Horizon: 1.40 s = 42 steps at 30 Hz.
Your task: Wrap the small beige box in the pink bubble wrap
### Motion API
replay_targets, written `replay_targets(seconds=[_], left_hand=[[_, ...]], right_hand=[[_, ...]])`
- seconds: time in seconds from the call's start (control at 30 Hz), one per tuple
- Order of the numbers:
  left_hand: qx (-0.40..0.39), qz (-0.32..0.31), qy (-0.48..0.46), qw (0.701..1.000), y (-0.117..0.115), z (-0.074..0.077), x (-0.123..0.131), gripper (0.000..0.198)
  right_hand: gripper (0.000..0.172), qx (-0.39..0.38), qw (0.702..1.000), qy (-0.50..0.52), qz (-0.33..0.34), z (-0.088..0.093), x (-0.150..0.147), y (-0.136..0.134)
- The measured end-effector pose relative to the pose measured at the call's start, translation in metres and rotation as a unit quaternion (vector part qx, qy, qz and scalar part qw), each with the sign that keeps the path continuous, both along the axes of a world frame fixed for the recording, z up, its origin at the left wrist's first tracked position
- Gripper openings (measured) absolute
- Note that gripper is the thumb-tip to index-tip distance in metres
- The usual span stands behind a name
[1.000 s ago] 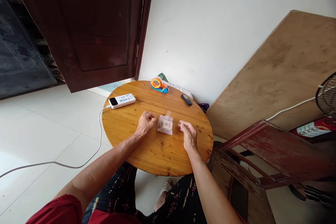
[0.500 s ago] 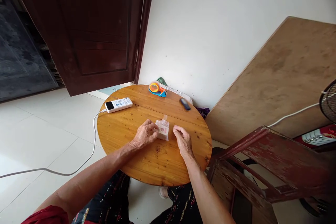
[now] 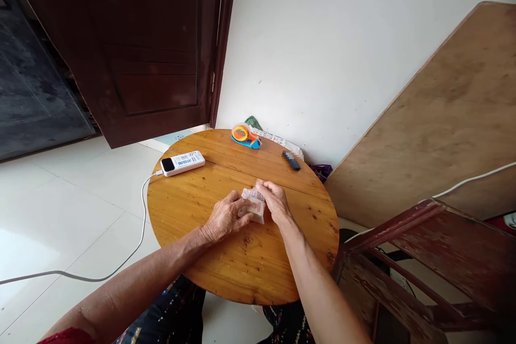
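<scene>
A small pale box point(image 3: 257, 208) with reddish print lies on the round wooden table, partly wrapped in clear bubble wrap point(image 3: 250, 193). My left hand point(image 3: 229, 216) grips the box from its left side, fingers and thumb along its edge. At the far right of the packet, my right hand point(image 3: 274, 199) has its fingertips pinched together on the bubble wrap's far edge. A short strip of clear tape point(image 3: 259, 181) shows just beyond those fingertips. The fingers hide part of the wrap and the box's right side.
An orange and blue tape dispenser point(image 3: 245, 135) stands at the table's point(image 3: 217, 269) far edge. A white power bank point(image 3: 183, 163) with a cable point(image 3: 142, 226) sits at the left. A dark blurred object point(image 3: 291, 160) lies at the right. A wooden chair point(image 3: 403, 247) stands right of the table.
My right hand has moved left and away from me, from beside the packet onto its wrap. My left hand stays on the box. The view has shifted slightly.
</scene>
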<state>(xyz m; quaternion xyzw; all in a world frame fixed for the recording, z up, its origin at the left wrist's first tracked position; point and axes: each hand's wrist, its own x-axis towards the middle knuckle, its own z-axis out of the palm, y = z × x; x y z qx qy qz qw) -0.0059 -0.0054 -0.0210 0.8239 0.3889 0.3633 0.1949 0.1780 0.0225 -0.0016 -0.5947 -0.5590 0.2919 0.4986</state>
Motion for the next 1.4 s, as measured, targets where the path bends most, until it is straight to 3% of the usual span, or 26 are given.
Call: replay_targets(seconds=[0.2,0.3,0.47,0.57,0.67,0.83,1.1,1.4], left_hand=[[-0.032,0.031,0.021,0.999,0.002,0.003,0.004,0.024],[-0.047,0.031,0.016,0.998,0.002,0.007,0.004,0.023],[-0.053,0.028,-0.004,0.998,0.001,0.009,0.002,0.023],[0.000,0.033,-0.014,0.999,0.000,0.005,0.002,0.028],[0.067,0.020,0.003,0.998,-0.001,0.000,0.002,0.032],[0.086,0.010,0.027,0.996,0.002,-0.004,0.002,0.025],[0.085,0.056,0.033,0.994,0.004,-0.002,0.000,0.027],[0.110,-0.007,0.054,0.993,-0.003,0.012,-0.002,0.037]], right_hand=[[0.028,0.015,0.999,-0.033,0.029,0.019,-0.002,-0.019],[0.023,0.064,0.990,-0.101,0.069,0.024,-0.003,-0.037],[0.028,0.182,0.920,-0.333,0.095,0.018,-0.008,-0.069],[0.030,0.204,0.867,-0.447,0.083,0.017,-0.010,-0.080],[0.033,0.197,0.843,-0.495,0.076,0.017,-0.011,-0.083],[0.032,0.212,0.842,-0.493,0.050,0.009,-0.009,-0.083],[0.024,0.231,0.848,-0.476,0.021,0.000,-0.014,-0.076],[0.021,0.230,0.845,-0.482,0.007,-0.003,-0.015,-0.080]])
